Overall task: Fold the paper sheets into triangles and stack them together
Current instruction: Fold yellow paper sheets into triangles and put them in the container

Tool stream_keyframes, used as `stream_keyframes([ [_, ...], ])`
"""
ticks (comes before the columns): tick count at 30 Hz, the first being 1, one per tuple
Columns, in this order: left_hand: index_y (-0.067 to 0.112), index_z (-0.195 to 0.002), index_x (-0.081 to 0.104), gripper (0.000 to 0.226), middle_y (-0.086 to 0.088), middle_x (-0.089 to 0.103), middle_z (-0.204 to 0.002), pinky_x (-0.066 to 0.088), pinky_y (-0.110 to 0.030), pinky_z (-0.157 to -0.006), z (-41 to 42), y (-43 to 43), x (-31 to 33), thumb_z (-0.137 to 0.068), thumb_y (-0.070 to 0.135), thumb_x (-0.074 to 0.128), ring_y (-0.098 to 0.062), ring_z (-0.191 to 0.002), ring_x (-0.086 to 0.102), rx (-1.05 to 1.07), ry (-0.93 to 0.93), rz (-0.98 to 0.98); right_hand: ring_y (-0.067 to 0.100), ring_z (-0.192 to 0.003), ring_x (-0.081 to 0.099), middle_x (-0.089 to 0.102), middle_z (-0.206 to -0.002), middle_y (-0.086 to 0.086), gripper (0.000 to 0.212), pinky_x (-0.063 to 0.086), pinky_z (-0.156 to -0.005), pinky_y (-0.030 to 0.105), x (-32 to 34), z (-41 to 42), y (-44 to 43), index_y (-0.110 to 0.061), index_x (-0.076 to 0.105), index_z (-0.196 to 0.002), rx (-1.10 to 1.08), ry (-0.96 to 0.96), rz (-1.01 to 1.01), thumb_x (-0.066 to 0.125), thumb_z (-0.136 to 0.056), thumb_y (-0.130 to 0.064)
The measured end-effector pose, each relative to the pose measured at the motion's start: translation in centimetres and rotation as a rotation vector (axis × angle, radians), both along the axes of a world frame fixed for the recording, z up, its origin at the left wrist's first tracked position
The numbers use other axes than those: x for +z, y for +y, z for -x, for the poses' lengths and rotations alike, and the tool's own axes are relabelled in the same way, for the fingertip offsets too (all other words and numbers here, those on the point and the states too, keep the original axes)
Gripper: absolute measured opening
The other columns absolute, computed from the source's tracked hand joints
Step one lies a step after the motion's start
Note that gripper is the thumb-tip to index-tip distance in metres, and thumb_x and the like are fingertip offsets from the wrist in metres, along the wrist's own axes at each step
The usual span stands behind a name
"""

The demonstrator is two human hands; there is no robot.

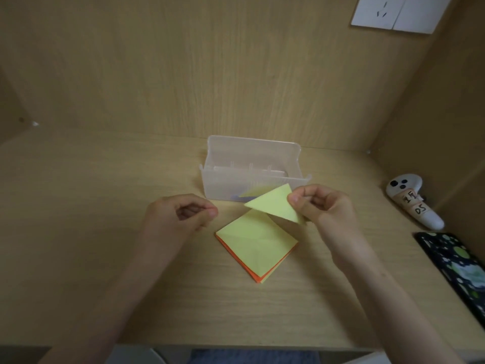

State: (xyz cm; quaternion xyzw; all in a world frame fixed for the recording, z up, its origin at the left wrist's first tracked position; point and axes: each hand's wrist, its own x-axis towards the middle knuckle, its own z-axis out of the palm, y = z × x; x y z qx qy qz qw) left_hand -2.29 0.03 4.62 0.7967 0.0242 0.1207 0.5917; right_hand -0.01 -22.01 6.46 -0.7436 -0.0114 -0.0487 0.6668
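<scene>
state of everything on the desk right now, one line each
yellow triangle: folded, pinched in the air by right hand
left hand: fingers curled, holding nothing
paper stack: flat on desk, yellow on top
plastic box: lid open
controller: lying on desk

Light: dim, warm, diffuse. Shadows: soft and faint, beneath the folded yellow triangle (273, 206) onto the paper stack (256, 248), and beside the right hand (322, 206) on the surface (78, 232). Brightest patch: white socket plate (396, 14). Focus: soft throughout. Edges: wide-angle bowing, lower corners darkened.
</scene>
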Motion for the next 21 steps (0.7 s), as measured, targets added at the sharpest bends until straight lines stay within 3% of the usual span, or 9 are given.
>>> stream_keyframes([
  [2,0.018,-0.069,0.073,0.014,0.005,0.066,-0.056,0.042,-0.006,-0.052,-0.3,-0.3,-0.4,-0.073,0.004,0.075,0.000,-0.050,0.053,-0.033,0.016,-0.026,0.006,-0.061,0.048,0.058,-0.071,0.002,0.015,0.036,-0.056,0.014,1.1,-0.6,0.1,-0.014,0.064,-0.076,0.027,-0.044,0.011,0.064,-0.084,-0.002],
  [5,0.025,-0.066,0.071,0.019,0.009,0.066,-0.057,0.040,-0.005,-0.054,-0.6,-1.5,-1.3,-0.073,0.008,0.076,0.003,-0.053,0.054,-0.069,0.015,-0.096,0.002,-0.054,0.045,0.048,-0.067,0.004,0.018,0.039,-0.052,0.011,3.9,-2.8,0.3,-0.012,0.063,-0.099,0.094,-0.130,0.020,0.060,-0.087,0.001],
  [7,0.031,-0.067,0.070,0.019,0.014,0.068,-0.063,0.041,-0.005,-0.057,-0.9,-2.2,-2.0,-0.074,0.014,0.076,0.005,-0.061,0.056,-0.092,0.005,-0.143,0.004,-0.054,0.047,0.049,-0.068,0.005,0.017,0.044,-0.051,0.014,5.5,-5.4,0.3,-0.011,0.064,-0.101,0.113,-0.115,0.087,0.061,-0.087,-0.002],
  [10,0.039,-0.070,0.068,0.021,0.019,0.067,-0.071,0.040,-0.007,-0.063,-1.2,-2.5,-3.2,-0.076,0.020,0.075,0.004,-0.070,0.058,-0.135,-0.029,-0.212,0.010,-0.060,0.053,0.059,-0.071,0.003,0.005,0.044,-0.049,0.017,5.9,-9.9,0.5,-0.009,0.065,-0.087,0.114,-0.001,0.298,0.065,-0.084,-0.005],
  [13,0.040,-0.073,0.067,0.020,0.019,0.063,-0.073,0.038,-0.011,-0.065,-1.6,-2.5,-4.2,-0.076,0.021,0.075,0.001,-0.075,0.056,-0.169,-0.071,-0.284,0.014,-0.062,0.058,0.061,-0.072,0.005,0.007,0.046,-0.045,0.017,4.9,-13.2,0.5,-0.003,0.064,-0.088,0.195,0.171,0.432,0.067,-0.082,-0.003],
  [16,0.036,-0.079,0.070,0.013,0.018,0.064,-0.077,0.038,-0.017,-0.071,-1.9,-2.3,-4.8,-0.074,0.025,0.076,-0.002,-0.080,0.054,-0.192,-0.114,-0.370,0.013,-0.066,0.059,0.063,-0.075,0.005,0.007,0.045,-0.053,0.020,4.2,-14.9,0.7,-0.005,0.065,-0.088,0.227,0.264,0.612,0.069,-0.082,-0.006],
  [19,0.033,-0.083,0.071,0.013,0.018,0.066,-0.080,0.039,-0.019,-0.078,-2.0,-2.1,-5.1,-0.072,0.030,0.077,-0.001,-0.084,0.054,-0.212,-0.137,-0.395,0.010,-0.055,0.055,0.060,-0.059,0.001,0.011,0.043,-0.051,0.019,3.4,-15.5,1.3,-0.006,0.065,-0.086,0.318,0.392,0.755,0.073,-0.078,-0.009],
  [21,0.033,-0.084,0.071,0.015,0.019,0.065,-0.080,0.038,-0.017,-0.079,-2.1,-2.0,-5.3,-0.071,0.033,0.077,-0.001,-0.085,0.054,-0.219,-0.165,-0.414,0.010,-0.054,0.053,0.058,-0.060,0.001,0.017,0.042,-0.049,0.018,2.8,-15.6,1.7,-0.006,0.066,-0.093,0.351,0.450,0.800,0.074,-0.078,-0.009],
])
